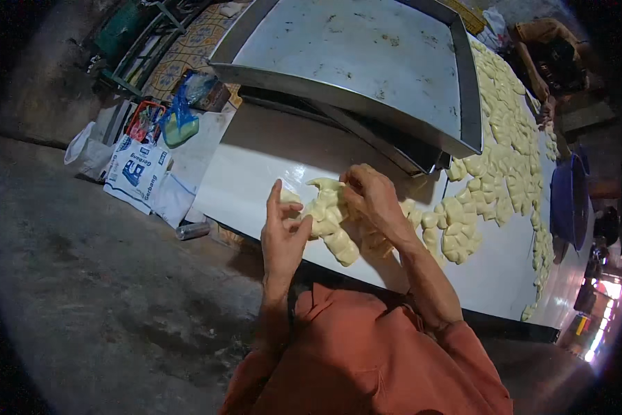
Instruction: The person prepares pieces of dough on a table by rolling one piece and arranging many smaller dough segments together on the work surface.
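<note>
A cluster of pale yellow dough pieces (330,214) lies on the white table (247,155), between my two hands. My left hand (282,238) is at the cluster's left side, its index finger raised and its thumb apart from it, close to the dough. Bent fingers of my right hand (374,197) pinch a dough piece at the cluster's upper right; the fingertips partly hide it. More dough pieces (456,228) spread over the table to the right of my right forearm.
Stacked large metal trays (345,86) stand just beyond my hands. Many dough pieces (497,117) cover the table's far right, where another person's hand (546,114) reaches in. A purple basin (568,200) is at the right; a white printed bag (138,173) lies at the left.
</note>
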### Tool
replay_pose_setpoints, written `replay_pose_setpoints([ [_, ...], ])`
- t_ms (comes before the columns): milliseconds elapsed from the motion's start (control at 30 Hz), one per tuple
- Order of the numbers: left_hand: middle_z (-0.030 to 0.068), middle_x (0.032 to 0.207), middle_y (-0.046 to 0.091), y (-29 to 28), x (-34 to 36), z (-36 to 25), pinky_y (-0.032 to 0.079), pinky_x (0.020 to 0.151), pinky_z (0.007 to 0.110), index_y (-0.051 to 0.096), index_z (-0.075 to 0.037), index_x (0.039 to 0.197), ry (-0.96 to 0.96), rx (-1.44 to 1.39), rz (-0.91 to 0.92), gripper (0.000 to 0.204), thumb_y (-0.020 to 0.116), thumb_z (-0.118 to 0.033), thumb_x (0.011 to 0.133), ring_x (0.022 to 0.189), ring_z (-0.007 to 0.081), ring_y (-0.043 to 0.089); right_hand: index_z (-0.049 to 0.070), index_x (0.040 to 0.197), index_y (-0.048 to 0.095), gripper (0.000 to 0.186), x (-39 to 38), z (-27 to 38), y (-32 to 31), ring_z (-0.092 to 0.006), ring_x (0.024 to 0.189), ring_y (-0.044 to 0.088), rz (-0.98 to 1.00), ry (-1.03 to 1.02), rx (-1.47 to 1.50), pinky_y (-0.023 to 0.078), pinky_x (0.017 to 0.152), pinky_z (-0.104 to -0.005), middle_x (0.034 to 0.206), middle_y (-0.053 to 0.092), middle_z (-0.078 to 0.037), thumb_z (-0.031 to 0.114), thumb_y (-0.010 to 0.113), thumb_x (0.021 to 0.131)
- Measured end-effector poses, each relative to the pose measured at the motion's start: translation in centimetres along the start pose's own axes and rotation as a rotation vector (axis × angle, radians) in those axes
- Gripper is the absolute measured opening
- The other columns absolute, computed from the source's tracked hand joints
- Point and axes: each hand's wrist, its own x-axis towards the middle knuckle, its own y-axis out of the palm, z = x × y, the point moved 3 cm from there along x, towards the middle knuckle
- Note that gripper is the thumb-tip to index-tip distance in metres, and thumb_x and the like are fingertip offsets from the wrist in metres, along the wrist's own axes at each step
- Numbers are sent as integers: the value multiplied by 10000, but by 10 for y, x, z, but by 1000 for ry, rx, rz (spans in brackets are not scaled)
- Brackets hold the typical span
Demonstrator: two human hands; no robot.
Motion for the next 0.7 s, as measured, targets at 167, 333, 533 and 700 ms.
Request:
replay_pose_setpoints([
  [167, 135, 1053, 635, -3, 5, 2, 557, 660, 317, 413, -35, 1498, 4, 450, 19, 687, 688, -75, 870, 746, 171, 667, 20, 1040, 667, 207, -4, -16, 6, -400, 880, 625, -157, 116, -76, 499, 819, -481, 964, 634, -204, 184, 592, 937],
  [333, 177, 1161, 651, -27, -6, -10, 538, 790, 356, 541, -34, 1421, 31, 749, 48, 631, 765, -165, 845, 947, 212, 625, 45, 1053, 686, 253, -41, -20, -8, -354, 1046, 603, -221, -179, -63, 470, 893, -459, 1064, 648, -167, 263, 600, 957],
  [533, 135, 1107, 656, -8, -10, -47, 524, 770, 346, 622, -44, 1334, 100, 667, 78, 481, 733, -172, 883, 916, 210, 625, 53, 939, 668, 158, -90, -59, -78, -374, 952, 598, -517, 163, -312, 453, 811, -514, 1007, 625, -164, 148, 700, 818],
  [700, 122, 1086, 683, 79, -13, -59, 546, 754, 348, 660, -37, 1258, 307, 744, 454, 410, 735, -218, 897, 885, 222, 668, 25, 1005, 698, 204, -66, -97, -80, -425, 942, 609, -233, 67, -223, 504, 847, -484, 933, 663, -227, 170, 644, 872],
])
